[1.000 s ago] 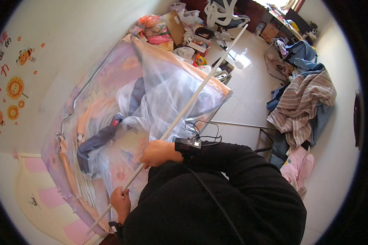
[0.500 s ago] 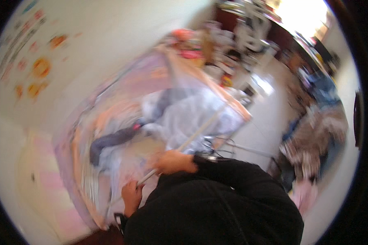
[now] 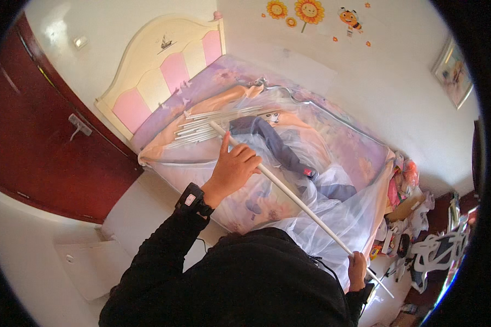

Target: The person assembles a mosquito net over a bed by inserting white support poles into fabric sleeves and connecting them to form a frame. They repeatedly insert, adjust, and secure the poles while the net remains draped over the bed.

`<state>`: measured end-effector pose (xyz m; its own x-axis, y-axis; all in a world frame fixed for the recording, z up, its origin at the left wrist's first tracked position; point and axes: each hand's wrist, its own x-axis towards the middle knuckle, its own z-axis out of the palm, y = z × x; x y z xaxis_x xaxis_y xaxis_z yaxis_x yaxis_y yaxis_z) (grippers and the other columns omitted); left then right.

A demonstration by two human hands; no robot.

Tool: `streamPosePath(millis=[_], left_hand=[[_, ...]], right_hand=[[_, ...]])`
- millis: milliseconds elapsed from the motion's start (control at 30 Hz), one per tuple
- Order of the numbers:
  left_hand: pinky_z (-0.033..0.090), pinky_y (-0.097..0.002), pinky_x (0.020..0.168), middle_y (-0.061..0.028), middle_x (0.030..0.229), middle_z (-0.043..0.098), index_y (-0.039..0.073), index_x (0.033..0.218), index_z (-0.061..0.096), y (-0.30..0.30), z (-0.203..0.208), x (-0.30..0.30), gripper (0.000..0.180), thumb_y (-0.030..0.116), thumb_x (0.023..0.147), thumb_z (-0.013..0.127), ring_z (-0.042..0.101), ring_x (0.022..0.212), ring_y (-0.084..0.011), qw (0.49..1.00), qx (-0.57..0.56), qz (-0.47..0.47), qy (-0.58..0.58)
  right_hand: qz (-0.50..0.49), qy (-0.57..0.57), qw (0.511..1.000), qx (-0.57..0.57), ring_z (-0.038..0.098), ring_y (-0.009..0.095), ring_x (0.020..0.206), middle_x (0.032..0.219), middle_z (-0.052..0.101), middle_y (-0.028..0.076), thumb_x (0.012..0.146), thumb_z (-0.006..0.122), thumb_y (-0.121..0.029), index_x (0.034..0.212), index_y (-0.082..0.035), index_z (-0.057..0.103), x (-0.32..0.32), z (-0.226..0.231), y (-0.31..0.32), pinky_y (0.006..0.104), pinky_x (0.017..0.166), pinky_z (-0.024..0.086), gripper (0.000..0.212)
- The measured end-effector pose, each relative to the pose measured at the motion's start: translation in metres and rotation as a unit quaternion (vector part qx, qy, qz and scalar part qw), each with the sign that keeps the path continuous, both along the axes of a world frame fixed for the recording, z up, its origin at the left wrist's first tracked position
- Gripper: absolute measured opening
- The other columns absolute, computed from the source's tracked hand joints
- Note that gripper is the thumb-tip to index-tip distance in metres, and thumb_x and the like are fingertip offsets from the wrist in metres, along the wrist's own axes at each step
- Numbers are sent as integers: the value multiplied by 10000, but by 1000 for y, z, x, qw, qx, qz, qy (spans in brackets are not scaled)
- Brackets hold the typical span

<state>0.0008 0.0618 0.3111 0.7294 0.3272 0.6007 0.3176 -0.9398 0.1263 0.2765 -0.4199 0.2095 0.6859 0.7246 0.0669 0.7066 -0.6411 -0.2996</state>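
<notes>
Across the middle of the head view, a pale pole (image 3: 305, 208) slants from near the white rods down to the lower right, held above the bed (image 3: 233, 70) and the sheer netting (image 3: 316, 235) spread over it. The left hand (image 3: 233, 170) has it near its upper end: this grip is curled round the shaft, with the index finger laid out toward the tip, probably to steady and aim that end. Lower right, the right hand (image 3: 357, 271) closes its grip round the pole a little short of the other end; with the hands so far apart, the length likely balances better and tilts less than it would from one hold. Left of upper centre, the thin white rods (image 3: 196, 128) lie roughly side by side on the bed near the headboard (image 3: 161, 73), perhaps gathered there to be within reach of the left hand. Right of the rods, a dark blue-grey cloth (image 3: 281, 147) stretches toward the centre right; whether it lies under the netting or partly on it, I cannot tell. A peach border (image 3: 159, 148) edges the netting near the headboard, seemingly laid wide so that its outline shows. A dark band (image 3: 192, 199) sits on the left wrist, away from the fingers.
</notes>
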Motion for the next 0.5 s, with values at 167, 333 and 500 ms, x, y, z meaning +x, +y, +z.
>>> streamPosePath(millis=[167,333,500], left_hand=[[184,-572,1078,-106,1193,484,134,1032,592,-10,11,-13,331,212,742,730,511,1061,-313,978,-57,110,-166],[501,-413,891,-160,1293,403,96,1217,387,-8,23,-6,510,-15,802,661,519,1098,-242,772,-433,-36,-464],[513,-417,906,-229,1343,384,126,1215,274,-32,38,-7,472,-28,880,569,532,1147,-297,601,-603,-200,-485]], right_hand=[[-33,-20,999,-7,507,391,744,776,512,180,808,610,-71,823,-16,523,13,-17,-31,462,636,398,105],[-13,-32,999,-23,506,391,763,804,514,176,817,605,-79,826,-20,516,16,-45,-59,463,648,402,107],[-57,-23,994,-93,536,396,777,819,529,173,820,603,-94,841,-29,498,13,-61,-81,468,638,428,125]])
